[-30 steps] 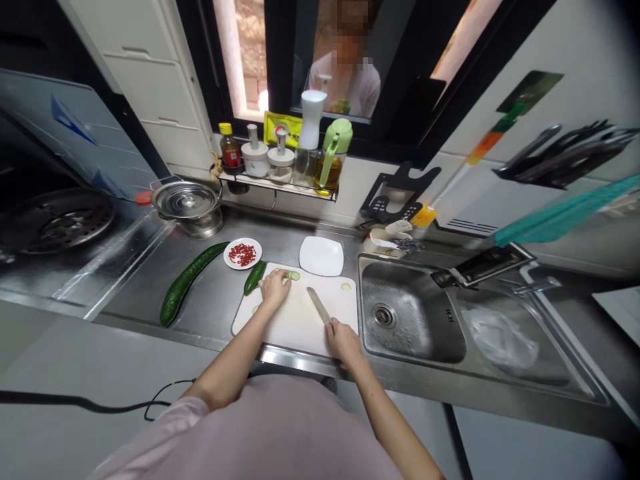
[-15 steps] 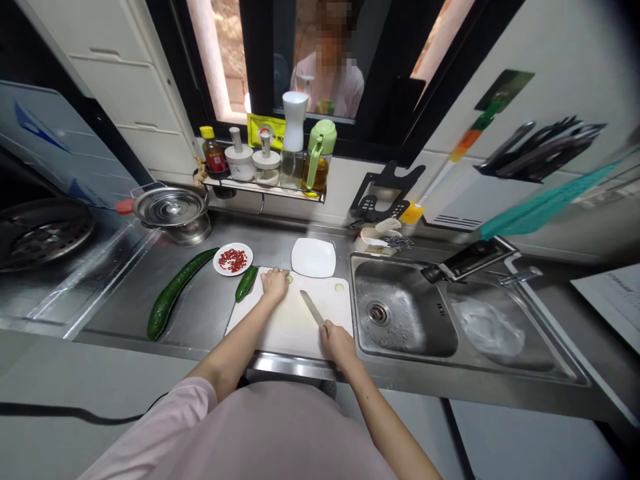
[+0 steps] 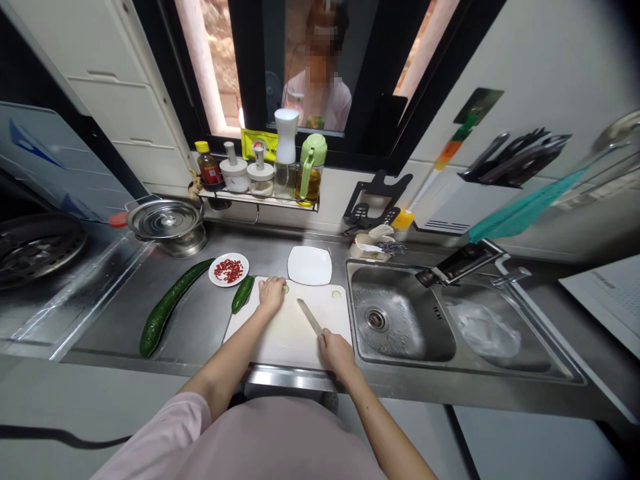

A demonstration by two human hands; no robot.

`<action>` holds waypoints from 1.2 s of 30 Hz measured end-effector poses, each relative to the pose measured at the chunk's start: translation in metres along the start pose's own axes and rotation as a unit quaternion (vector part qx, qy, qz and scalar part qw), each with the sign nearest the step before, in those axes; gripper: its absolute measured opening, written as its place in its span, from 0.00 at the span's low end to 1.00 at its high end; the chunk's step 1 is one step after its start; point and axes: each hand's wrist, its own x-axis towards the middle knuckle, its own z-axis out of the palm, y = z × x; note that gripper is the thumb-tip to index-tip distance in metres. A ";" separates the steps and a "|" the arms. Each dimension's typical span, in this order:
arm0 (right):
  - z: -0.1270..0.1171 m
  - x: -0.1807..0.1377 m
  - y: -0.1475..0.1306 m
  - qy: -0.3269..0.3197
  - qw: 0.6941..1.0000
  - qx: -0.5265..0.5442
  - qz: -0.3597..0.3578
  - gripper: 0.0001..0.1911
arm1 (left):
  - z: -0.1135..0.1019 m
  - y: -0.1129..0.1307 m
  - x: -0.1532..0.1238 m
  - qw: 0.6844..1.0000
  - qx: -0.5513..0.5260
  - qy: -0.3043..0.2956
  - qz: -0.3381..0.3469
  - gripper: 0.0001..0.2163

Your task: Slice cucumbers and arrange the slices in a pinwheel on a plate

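Note:
A white cutting board (image 3: pixel 295 330) lies on the steel counter in front of me. My left hand (image 3: pixel 272 293) rests curled at the board's far left corner, fingers closed over cucumber slices (image 3: pixel 286 289). A short cucumber piece (image 3: pixel 243 294) lies just left of that hand at the board's edge. My right hand (image 3: pixel 336 350) grips the handle of a knife (image 3: pixel 310 317), whose blade points up and left over the board. One more cucumber slice (image 3: pixel 337 294) sits at the board's far right corner.
A whole cucumber (image 3: pixel 170 305) lies on the counter at the left. Behind the board are a small plate of red chilli pieces (image 3: pixel 229 270) and an empty white plate (image 3: pixel 309 265). A sink (image 3: pixel 400 320) adjoins the board's right; a lidded pot (image 3: pixel 165 223) sits at back left.
The camera has tilted and shifted, so everything sits slightly lower and left. My left hand has closed over the slices that showed beside it a second ago. The knife hand keeps its grip.

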 end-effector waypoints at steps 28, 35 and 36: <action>-0.001 -0.001 -0.001 0.005 1.000 0.006 -0.017 0.18 | -0.007 -0.017 -0.069 0.987 -0.046 -0.105 -0.111 0.06; -0.005 -0.009 0.001 0.015 0.999 -0.010 -0.046 0.18 | -0.006 -0.025 -0.068 0.988 -0.044 -0.092 -0.119 0.08; -0.006 -0.011 0.001 0.013 0.998 -0.014 -0.055 0.18 | -0.006 -0.027 -0.067 0.987 -0.046 -0.092 -0.121 0.08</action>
